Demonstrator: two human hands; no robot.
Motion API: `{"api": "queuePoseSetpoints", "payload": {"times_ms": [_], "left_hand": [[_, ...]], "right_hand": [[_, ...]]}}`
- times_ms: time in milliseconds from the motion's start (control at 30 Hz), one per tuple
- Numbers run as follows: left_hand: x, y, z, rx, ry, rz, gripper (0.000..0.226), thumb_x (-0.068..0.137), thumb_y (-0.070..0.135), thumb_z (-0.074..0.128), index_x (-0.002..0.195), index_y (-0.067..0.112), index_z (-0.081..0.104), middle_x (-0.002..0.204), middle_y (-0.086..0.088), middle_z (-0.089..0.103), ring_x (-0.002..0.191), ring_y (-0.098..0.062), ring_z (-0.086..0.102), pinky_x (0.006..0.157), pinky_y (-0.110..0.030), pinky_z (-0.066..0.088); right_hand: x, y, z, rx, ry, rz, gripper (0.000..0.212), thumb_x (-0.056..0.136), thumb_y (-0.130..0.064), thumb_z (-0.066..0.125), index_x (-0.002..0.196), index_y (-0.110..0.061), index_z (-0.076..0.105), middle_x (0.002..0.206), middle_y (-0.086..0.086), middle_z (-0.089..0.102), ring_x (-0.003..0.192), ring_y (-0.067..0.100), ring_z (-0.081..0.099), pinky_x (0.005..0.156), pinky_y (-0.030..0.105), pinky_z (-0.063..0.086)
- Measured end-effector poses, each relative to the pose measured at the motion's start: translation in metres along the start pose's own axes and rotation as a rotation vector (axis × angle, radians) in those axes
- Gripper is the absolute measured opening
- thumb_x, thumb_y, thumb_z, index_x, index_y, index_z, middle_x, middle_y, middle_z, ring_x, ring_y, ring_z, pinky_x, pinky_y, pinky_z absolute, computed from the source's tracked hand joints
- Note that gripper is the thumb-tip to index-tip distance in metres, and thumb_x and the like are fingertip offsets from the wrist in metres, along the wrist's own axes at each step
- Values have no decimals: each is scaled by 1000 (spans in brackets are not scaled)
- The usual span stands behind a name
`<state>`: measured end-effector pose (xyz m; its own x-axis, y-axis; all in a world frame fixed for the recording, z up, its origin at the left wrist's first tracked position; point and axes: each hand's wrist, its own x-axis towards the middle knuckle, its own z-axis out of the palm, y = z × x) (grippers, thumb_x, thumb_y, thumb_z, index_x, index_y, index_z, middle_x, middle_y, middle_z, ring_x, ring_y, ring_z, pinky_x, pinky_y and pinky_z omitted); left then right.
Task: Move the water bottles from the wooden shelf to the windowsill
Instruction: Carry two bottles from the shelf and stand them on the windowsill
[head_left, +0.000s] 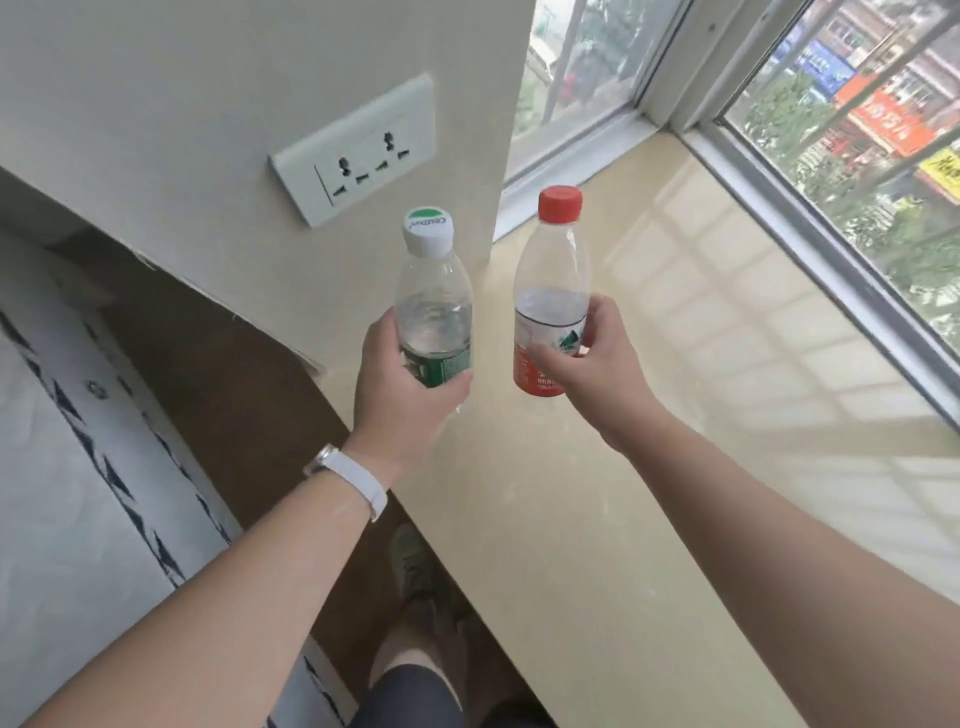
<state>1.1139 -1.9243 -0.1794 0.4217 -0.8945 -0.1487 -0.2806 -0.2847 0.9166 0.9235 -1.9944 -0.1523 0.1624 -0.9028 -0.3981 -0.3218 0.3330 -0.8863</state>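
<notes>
My left hand (402, 387) grips a clear water bottle (434, 291) with a white cap and a green label, held upright at the windowsill's near-left edge. My right hand (587, 364) grips a second clear bottle (551, 280) with a red cap and a red label, upright above the cream windowsill (701, 364). Both bottles are partly filled with water. Whether either base touches the sill is hidden by my hands. The wooden shelf is out of view.
A white double wall socket (358, 150) sits on the beige wall left of the bottles. Window glass and its grey frame (810, 228) bound the sill on the right and far end. A white mattress (78, 467) lies lower left; my legs and shoes show below.
</notes>
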Motion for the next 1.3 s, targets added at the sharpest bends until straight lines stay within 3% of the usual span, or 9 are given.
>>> {"api": "queuePoseSetpoints", "payload": {"times_ms": [200,367,467,600,733,900,1033,1167,1300], "left_hand": [[42,-52,41,24,130,28,73,70,21,85,132,18,48,124,1,50,117,-18,55,101,-34,49],[68,-76,67,54,231,39,70,70,21,85,129,9,49,121,-6,51,111,-19,53,92,-15,42],[80,-85,81,29,292,51,69,69,21,87,126,13,48,120,-3,50,111,-20,54,95,-27,45],[90,-97,99,28,370,63,75,67,20,90,129,11,48,118,1,47,109,-17,54,91,-21,44],[101,-104,108,41,484,94,78,66,20,91,129,5,48,118,2,45,112,-22,53,92,-23,41],[110,-111,115,125,579,196,83,64,21,93,129,-5,48,119,-3,44,113,-29,50,97,-25,38],[104,-116,121,40,568,176,85,68,23,93,132,-2,43,126,-5,48,118,-33,55,101,-48,48],[91,-126,117,-18,474,152,77,75,8,81,137,2,36,130,-7,55,117,-18,62,96,-46,53],[94,-140,105,65,398,190,75,80,9,78,143,7,37,132,-6,51,120,-28,58,93,-54,53]], "right_hand": [[47,31,16,-24,0,-16,50,82,-16,77,120,-26,46,106,-15,62,71,-15,61,72,21,55],[83,51,27,-48,-3,-60,45,82,-21,77,117,-28,51,96,-22,65,74,-14,62,78,28,57],[104,59,34,-51,-5,-106,47,81,-22,78,118,-27,51,97,-21,64,75,-15,62,75,22,55],[130,66,42,-40,0,-152,51,80,-25,79,121,-26,49,104,-17,63,82,-15,61,75,19,56],[153,71,49,-59,-2,-193,55,78,-31,80,122,-30,48,108,-19,63,95,-11,61,87,34,58],[171,78,54,-84,-8,-235,57,76,-30,82,121,-32,47,113,-17,63,101,-8,60,89,37,57],[176,81,55,-114,-49,-257,63,76,-31,83,126,-31,44,121,-19,60,113,-5,56,95,32,53],[177,89,54,-141,-103,-246,64,79,-31,81,127,-40,39,125,-22,56,117,-7,51,95,20,48],[177,98,52,-194,-120,-232,56,82,-26,75,121,-44,40,112,-35,53,108,-21,46,88,7,41]]}}
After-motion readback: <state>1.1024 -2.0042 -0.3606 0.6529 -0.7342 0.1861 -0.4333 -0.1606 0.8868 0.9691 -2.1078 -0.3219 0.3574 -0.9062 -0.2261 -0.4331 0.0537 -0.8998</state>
